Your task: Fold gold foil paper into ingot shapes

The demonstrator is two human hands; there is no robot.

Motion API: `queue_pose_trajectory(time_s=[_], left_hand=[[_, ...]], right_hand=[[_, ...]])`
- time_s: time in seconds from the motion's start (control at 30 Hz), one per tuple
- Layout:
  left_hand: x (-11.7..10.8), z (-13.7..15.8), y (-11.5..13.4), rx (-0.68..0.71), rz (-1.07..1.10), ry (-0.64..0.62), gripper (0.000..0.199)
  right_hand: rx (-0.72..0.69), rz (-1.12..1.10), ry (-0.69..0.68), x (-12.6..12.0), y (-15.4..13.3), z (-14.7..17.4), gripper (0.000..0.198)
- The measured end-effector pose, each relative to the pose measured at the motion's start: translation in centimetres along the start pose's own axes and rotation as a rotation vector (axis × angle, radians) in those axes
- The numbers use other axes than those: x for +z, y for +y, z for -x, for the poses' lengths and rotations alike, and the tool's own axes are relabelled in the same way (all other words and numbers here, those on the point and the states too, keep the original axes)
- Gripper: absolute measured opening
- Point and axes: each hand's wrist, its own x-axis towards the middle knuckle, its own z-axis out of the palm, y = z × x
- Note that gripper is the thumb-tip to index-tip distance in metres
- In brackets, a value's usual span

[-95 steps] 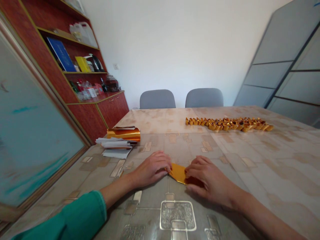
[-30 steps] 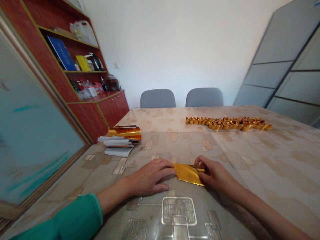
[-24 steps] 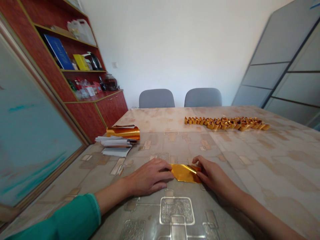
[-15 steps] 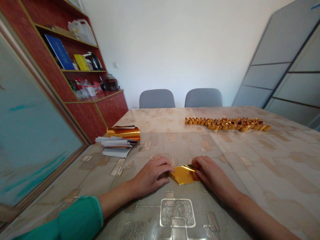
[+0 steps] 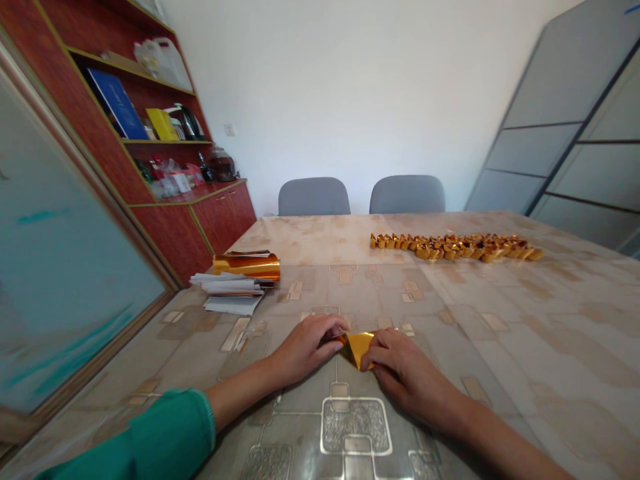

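gold paper (image 5: 359, 345) held between left hand (image 5: 309, 345) and right hand (image 5: 404, 365)

the gold paper is low at the near part of the table (image 5: 505, 373), folded to a slanted, pointed shape with its tip toward the person. the left hand's grip is closed on its left end, thumb below and fingers curled above. the right hand's grip is closed on the other end too, its fingers bent over the paper and covering much of that side; whether the thumb reaches beneath cannot be told. a green sleeve (image 5: 167, 430) covers part of the left arm, while the right forearm shows bare.

beyond the left hand, near the table's left edge, a pile of white-backed sheets (image 5: 233, 287) lies beside a curved gold sheet (image 5: 255, 267), the two touching or nearly so. farther back on the right, well apart from the hands, small folded gold pieces (image 5: 450, 249) stand packed in a long cluster, thinning to a single line at its left end.

two gray chairs (image 5: 313, 197) stand behind the far edge, against a white wall (image 5: 325, 100). at left, a red cabinet (image 5: 220, 217) has shelves bearing a blue flat item (image 5: 117, 103), a yellow item (image 5: 161, 125) and a dark kettle (image 5: 190, 123).
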Motion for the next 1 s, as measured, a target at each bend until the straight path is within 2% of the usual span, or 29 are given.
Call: queue_pose_trajectory(time_s=[0.1, 0.2, 0.33, 0.37, 0.47, 0.57, 0.77, 0.9, 0.93, 1.0], left_hand=[[0.1, -0.2, 0.1, 0.014, -0.019, -0.017, 0.016], [-0.1, -0.3, 0.3, 0.049, -0.056, -0.043, 0.014], [0.0, -0.4, 0.3, 0.106, -0.211, 0.015, 0.007], [0.0, -0.2, 0.3, 0.140, -0.273, 0.037, 0.005], [0.1, 0.5, 0.2, 0.308, -0.469, 0.061, 0.020], [0.0, 1.6, 0.5, 0.429, -0.565, 0.022, 0.024], [-0.2, 2.6, 1.6, 0.397, -0.627, -0.084, 0.026], [-0.6, 2.4, 2.2, 0.356, -0.682, -0.183, 0.025], [-0.9, 2.3, 2.2, 0.359, -0.669, -0.198, 0.027], [-1.5, 2.1, 1.8, 0.379, -0.622, -0.224, 0.032]], right_hand=[[-0.025, 0.009, -0.020, -0.4, -0.6, 0.1, 0.030], [-0.064, 0.108, -0.078, -0.6, -1.1, 0.1, 0.031], [-0.066, 0.203, -0.121, -0.7, -1.2, -0.2, 0.030], [-0.064, 0.205, -0.122, -0.7, -1.1, -0.2, 0.031], [-0.071, 0.184, -0.124, -0.7, -0.8, -0.3, 0.031], [-0.086, 0.170, -0.118, -0.9, -0.7, -0.2, 0.031], [-0.094, 0.127, -0.149, -1.3, -1.4, -0.1, 0.030], [-0.096, 0.016, -0.166, -2.9, -0.5, 0.6, 0.031], [-0.075, -0.012, -0.153, -3.5, 0.1, 0.8, 0.030], [0.035, -0.004, -0.038, -4.6, 1.4, 1.3, 0.028]])
